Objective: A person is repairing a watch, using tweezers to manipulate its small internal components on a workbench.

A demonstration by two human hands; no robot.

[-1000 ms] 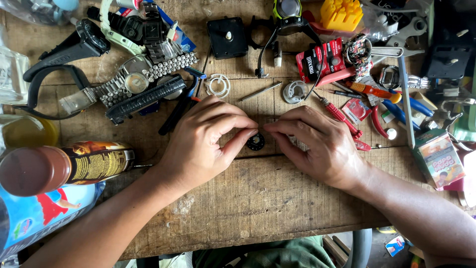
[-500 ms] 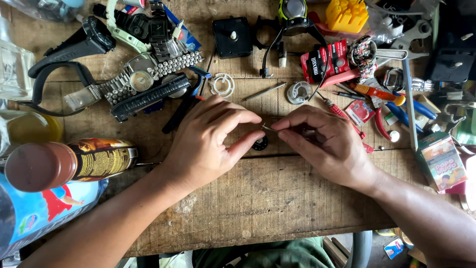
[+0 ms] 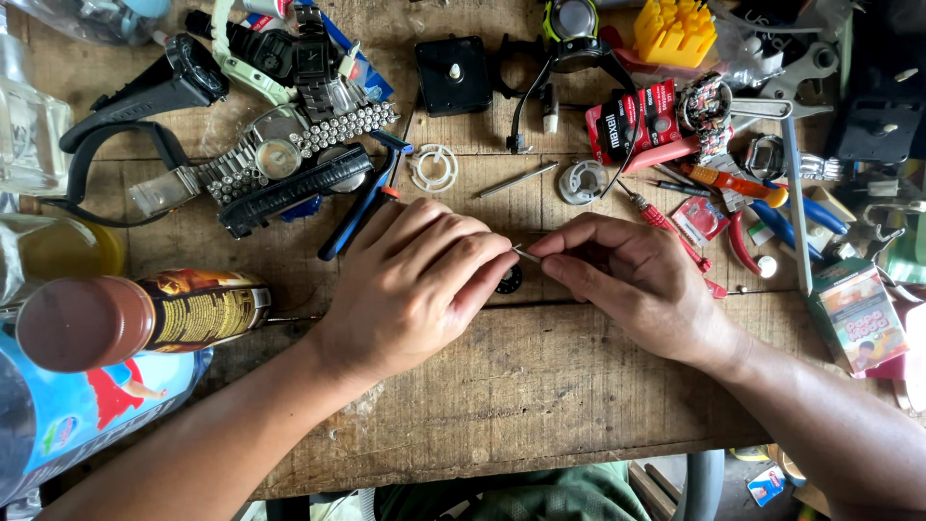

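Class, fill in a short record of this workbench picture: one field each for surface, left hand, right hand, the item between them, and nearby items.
Surface: worn wooden bench
Left hand: left hand palm down, fingertips on a small dark round part
Right hand: right hand pinches a thin metal tool, tip towards the left fingers
Item between: the part lies on the bench, partly hidden
Nearby: wristwatches, blue-handled pliers, white plastic ring, brown bottle lying on its side, red screwdriver

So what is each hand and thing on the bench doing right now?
Left hand: palm down, fingertips over the small black round part.
Right hand: pinching a thin metal tool.
Thin metal tool: tip touching the left fingers.
Small black round part: flat on the wood.
Brown bottle: lying sideways, capped.
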